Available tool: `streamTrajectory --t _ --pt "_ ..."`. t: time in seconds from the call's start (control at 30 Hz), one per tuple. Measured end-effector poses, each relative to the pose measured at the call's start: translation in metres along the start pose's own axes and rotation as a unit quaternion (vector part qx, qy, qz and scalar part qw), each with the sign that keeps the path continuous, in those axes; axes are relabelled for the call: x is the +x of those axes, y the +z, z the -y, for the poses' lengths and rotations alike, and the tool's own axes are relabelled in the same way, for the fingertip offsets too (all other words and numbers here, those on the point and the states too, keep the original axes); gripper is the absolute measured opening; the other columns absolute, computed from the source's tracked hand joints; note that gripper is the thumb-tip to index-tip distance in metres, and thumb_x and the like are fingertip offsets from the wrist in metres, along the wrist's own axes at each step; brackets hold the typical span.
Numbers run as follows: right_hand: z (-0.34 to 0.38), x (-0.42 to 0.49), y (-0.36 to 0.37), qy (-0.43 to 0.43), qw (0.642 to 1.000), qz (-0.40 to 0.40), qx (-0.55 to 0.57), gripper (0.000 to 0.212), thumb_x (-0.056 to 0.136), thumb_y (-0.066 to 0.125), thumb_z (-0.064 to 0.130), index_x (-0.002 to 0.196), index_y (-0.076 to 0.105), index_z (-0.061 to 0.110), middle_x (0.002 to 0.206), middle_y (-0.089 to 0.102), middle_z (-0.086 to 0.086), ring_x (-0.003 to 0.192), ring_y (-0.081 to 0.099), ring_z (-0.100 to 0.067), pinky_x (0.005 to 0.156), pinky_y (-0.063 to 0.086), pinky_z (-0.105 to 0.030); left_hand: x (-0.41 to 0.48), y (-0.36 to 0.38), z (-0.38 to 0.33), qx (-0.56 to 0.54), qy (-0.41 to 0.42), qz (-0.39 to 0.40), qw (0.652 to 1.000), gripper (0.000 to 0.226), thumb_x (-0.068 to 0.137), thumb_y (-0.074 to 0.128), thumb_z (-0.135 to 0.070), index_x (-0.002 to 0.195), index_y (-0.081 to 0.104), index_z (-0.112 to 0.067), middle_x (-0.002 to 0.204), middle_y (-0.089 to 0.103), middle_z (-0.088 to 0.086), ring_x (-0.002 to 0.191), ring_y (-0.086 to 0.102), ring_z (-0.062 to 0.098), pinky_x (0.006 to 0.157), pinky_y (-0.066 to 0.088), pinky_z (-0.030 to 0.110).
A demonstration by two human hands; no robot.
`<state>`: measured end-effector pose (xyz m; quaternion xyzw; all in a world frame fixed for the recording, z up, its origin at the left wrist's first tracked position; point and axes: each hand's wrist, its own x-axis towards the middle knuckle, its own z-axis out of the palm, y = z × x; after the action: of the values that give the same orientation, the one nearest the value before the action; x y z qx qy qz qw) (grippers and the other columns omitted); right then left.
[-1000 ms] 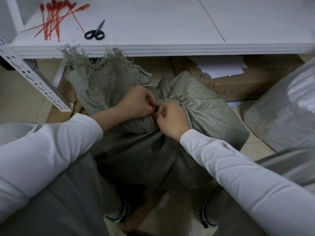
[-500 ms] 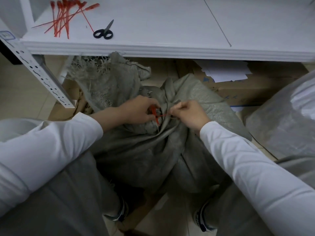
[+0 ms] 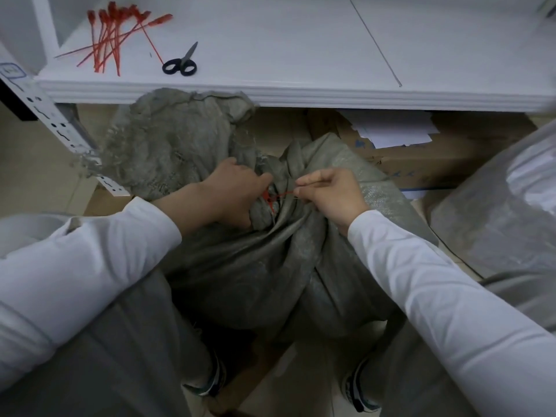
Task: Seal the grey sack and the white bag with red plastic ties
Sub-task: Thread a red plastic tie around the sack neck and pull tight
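Fingers (image 3: 304, 183) of your right hand (image 3: 331, 197) pinched the thin tail of a red tie (image 3: 268, 197), drawn taut toward your left hand (image 3: 231, 197), which clenched the gathered neck of the grey sack (image 3: 240, 266) standing between your knees. Spare red ties (image 3: 109, 40) and black scissors (image 3: 180, 64) lay near each other on the white shelf (image 3: 301, 40) above; the white bag (image 3: 496, 230) sat at your right

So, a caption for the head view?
Left hand grips the gathered grey sack; right hand pinches the red tie.
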<state>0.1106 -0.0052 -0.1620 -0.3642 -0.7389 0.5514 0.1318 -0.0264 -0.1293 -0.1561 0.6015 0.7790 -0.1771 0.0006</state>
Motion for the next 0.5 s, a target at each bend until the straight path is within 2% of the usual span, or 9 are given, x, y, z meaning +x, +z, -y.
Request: streamTrajectory --t 0.07,0.13,0.23,0.33,0.43,0.5 --pt "0.002 -0.002 -0.001 0.008 1.0 -0.011 0.027 0.023 0.076 0.076 0.001 0.07 0.071 0.022 0.07 0.072 -0.004 0.065 0.068 -0.012 0.07 0.051 -0.024 -0.001 -0.003 0.002 0.001 -0.008 -0.016 1.0 0.065 0.073 0.061 -0.051 0.126 0.042 -0.018 0.098 0.062 0.004 0.096 0.059 0.027 0.084 0.037 0.036" --pt "0.008 -0.003 -0.002 0.022 0.997 -0.019 0.078 0.02 0.077 0.074 -0.004 0.077 0.071 0.016 0.068 0.07 -0.006 0.056 0.064 -0.009 0.061 0.05 -0.019 -0.002 -0.003 0.006 -0.003 -0.016 -0.031 0.999 0.06 0.075 0.059 -0.051 0.124 0.043 -0.02 0.102 0.063 0.006 0.101 0.058 0.028 0.087 0.036 0.037" --pt "0.017 -0.002 -0.004 0.029 0.991 -0.022 0.132 0.017 0.078 0.074 -0.005 0.085 0.07 0.01 0.063 0.067 -0.003 0.048 0.058 -0.004 0.052 0.047 -0.013 -0.001 0.002 0.016 -0.008 -0.025 -0.034 0.999 0.071 0.075 0.062 -0.047 0.137 0.035 -0.027 0.115 0.063 0.004 0.114 0.051 0.028 0.094 0.034 0.04" --pt "0.022 0.0 -0.003 0.016 0.99 -0.038 0.132 0.018 0.076 0.075 -0.004 0.082 0.07 0.012 0.057 0.064 0.002 0.046 0.056 -0.003 0.052 0.047 -0.014 -0.001 0.007 0.024 -0.022 -0.018 -0.023 0.999 0.084 0.076 0.062 -0.052 0.147 0.022 -0.031 0.128 0.058 0.001 0.121 0.043 0.028 0.101 0.031 0.045" --pt "0.024 0.001 -0.001 0.012 0.991 -0.056 0.121 0.019 0.076 0.075 -0.004 0.081 0.067 0.012 0.061 0.062 -0.002 0.043 0.053 0.0 0.051 0.047 -0.013 -0.005 0.007 0.024 -0.02 0.003 -0.016 1.0 0.096 0.071 0.063 -0.062 0.149 0.018 -0.028 0.129 0.056 0.001 0.12 0.042 0.026 0.099 0.031 0.042" --pt "0.026 0.001 0.0 0.01 0.99 -0.064 0.122 0.018 0.077 0.075 -0.005 0.082 0.067 0.01 0.06 0.059 -0.002 0.041 0.051 0.001 0.051 0.047 -0.012 -0.007 0.005 0.023 -0.03 0.009 -0.023 0.999 0.096 0.069 0.063 -0.064 0.148 0.024 -0.025 0.123 0.058 0.003 0.117 0.044 0.024 0.096 0.034 0.037"
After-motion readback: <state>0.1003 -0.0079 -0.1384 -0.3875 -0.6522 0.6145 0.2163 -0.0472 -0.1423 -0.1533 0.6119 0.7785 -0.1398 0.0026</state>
